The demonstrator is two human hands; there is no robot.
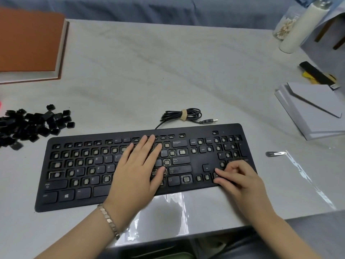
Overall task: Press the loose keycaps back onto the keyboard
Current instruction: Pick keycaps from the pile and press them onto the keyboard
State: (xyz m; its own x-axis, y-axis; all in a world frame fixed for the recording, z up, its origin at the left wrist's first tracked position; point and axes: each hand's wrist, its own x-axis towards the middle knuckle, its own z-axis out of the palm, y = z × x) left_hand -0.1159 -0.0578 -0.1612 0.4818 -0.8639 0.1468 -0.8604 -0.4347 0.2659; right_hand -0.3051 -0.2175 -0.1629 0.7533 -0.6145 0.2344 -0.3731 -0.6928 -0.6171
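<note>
A black keyboard (78,199) lies across the table in front of me, with many bare key sockets and some keycaps fitted. My left hand (138,169) lies flat on the keyboard's middle, fingers straight and spread over the keys. At the keyboard's lower right corner is my right hand (237,176), its fingers curled with the tips down near the arrow keys; a keycap under them cannot be made out. A pile of loose black keycaps (31,124) sits on the table left of the keyboard's far corner.
The keyboard's coiled USB cable (183,115) lies just behind it. An orange-covered book (28,40) is at the far left. White boards (315,109), a black and yellow tool (317,73), a white bottle (298,28) and a small clip (275,153) are on the right.
</note>
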